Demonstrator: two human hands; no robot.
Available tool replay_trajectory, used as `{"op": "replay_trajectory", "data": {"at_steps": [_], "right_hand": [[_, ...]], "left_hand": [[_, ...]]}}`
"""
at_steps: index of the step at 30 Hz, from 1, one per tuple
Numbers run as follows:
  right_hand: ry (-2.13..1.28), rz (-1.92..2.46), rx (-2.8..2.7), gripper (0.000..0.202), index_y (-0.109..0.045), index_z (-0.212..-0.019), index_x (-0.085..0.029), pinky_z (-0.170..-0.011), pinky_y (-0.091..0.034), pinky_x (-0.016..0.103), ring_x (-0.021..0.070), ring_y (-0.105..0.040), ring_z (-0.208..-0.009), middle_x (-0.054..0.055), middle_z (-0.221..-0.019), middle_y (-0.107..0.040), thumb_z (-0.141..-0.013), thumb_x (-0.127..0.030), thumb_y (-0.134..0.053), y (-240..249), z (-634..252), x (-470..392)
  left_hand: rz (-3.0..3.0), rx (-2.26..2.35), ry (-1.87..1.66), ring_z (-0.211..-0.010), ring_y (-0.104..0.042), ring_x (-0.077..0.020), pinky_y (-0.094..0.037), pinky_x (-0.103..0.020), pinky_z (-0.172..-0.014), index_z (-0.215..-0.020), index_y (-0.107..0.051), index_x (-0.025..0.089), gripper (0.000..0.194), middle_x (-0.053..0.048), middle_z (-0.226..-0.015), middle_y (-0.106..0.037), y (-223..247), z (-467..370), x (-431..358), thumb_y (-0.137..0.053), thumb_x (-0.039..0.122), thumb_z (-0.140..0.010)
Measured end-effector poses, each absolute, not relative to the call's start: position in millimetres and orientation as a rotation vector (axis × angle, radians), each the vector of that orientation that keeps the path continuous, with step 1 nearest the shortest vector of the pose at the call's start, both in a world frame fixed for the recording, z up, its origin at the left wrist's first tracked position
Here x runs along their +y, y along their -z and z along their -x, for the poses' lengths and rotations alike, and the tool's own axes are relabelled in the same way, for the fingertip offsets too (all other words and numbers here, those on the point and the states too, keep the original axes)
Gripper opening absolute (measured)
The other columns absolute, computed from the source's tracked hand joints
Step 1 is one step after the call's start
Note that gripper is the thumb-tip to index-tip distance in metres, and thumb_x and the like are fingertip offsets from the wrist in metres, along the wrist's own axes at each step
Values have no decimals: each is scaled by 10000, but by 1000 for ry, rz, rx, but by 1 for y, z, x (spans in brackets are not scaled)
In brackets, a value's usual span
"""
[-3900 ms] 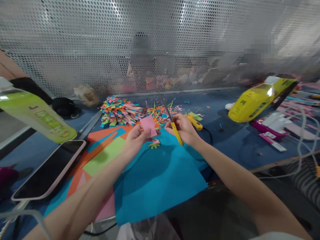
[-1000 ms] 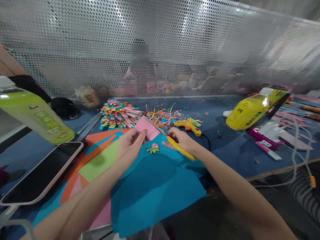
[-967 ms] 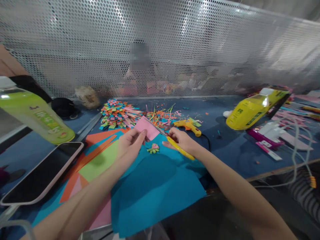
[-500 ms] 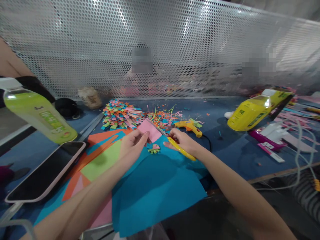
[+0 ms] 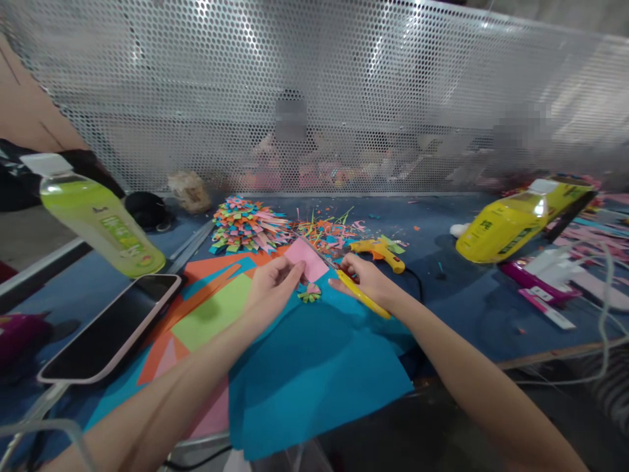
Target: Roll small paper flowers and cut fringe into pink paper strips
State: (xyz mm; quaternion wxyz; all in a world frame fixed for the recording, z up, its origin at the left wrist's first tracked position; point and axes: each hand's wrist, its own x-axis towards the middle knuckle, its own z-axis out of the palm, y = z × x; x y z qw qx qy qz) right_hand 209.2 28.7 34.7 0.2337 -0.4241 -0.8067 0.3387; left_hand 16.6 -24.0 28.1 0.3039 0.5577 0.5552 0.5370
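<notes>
From where I stand, the left hand (image 5: 278, 280) pinches the pink paper (image 5: 308, 258) over the worktop (image 5: 437, 301), while the right hand (image 5: 367, 279) grips the scissors (image 5: 362, 296), blades against the paper's edge. A clean cut here wants the paper kept taut, the left thumb well clear, and slow, even snips.

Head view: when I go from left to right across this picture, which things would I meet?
Green drink bottle, multicoloured fringed paper cone, pink paper square, right hand holding yellow-handled scissors, yellow drink bottle.
</notes>
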Motion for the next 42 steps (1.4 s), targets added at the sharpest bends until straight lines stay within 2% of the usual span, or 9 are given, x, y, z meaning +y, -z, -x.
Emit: {"op": "replay_trajectory", "data": {"at_steps": [5,11,19,25,29,36,42], "right_hand": [[-892,1210,-2217,377,-377,-749,-213,-548,-321,263,125,-418,-611,-30,-658,-471,-699,-491,-628,-35,-206,27],[-834,1386,-2077,418,-378,-675,-219,-514,-285,254,131,-429,-562,-31,-581,-439,-688,-556,-624,-32,-201,37],[-546,1528,-2074,392,-386,-695,-214,-531,-323,257,147,-488,-594,-6,-638,-519,-683,-524,-626,-31,-203,58],[-698,1373,-2058,364,-380,-724,-209,-563,-344,245,120,-452,-604,-36,-645,-475,-681,-457,-643,-33,-206,52],[-817,1222,-2155,342,-388,-754,-204,-570,-337,246,113,-426,-619,-40,-666,-451,-721,-469,-602,-32,-210,46],[-1057,1167,-2123,388,-355,-735,-213,-520,-298,229,87,-361,-569,-60,-637,-383,-709,-486,-629,-39,-211,36],[-996,1155,-2233,347,-383,-734,-207,-520,-281,233,89,-345,-566,-61,-612,-377,-722,-448,-632,-41,-212,30]], "left_hand": [[-1505,1498,-1376,-485,-526,-91,-389,-190,-474,-592,-587,165,271,-1,-539,-601,-27,-18,-23,-562,349,-789],[-1552,1515,-1332,-480,-499,-87,-368,-192,-480,-592,-589,163,281,-1,-537,-591,-21,-13,-11,-544,364,-783],[-1603,1742,-1232,-503,-474,-110,-325,-214,-462,-650,-614,151,300,-6,-567,-596,-14,6,5,-556,433,-732],[-1536,1603,-1308,-500,-465,-104,-339,-220,-469,-667,-602,152,293,2,-572,-582,-20,3,1,-567,434,-738],[-1487,1575,-1420,-502,-472,-96,-345,-215,-494,-656,-599,145,295,13,-530,-549,-24,1,-5,-585,428,-738],[-1426,1526,-1473,-495,-483,-89,-363,-205,-495,-608,-601,144,280,3,-523,-572,-33,-5,-14,-606,402,-717],[-1455,1522,-1445,-507,-509,-98,-382,-199,-495,-612,-616,155,284,-2,-534,-586,-30,-6,-17,-609,413,-730]]}}
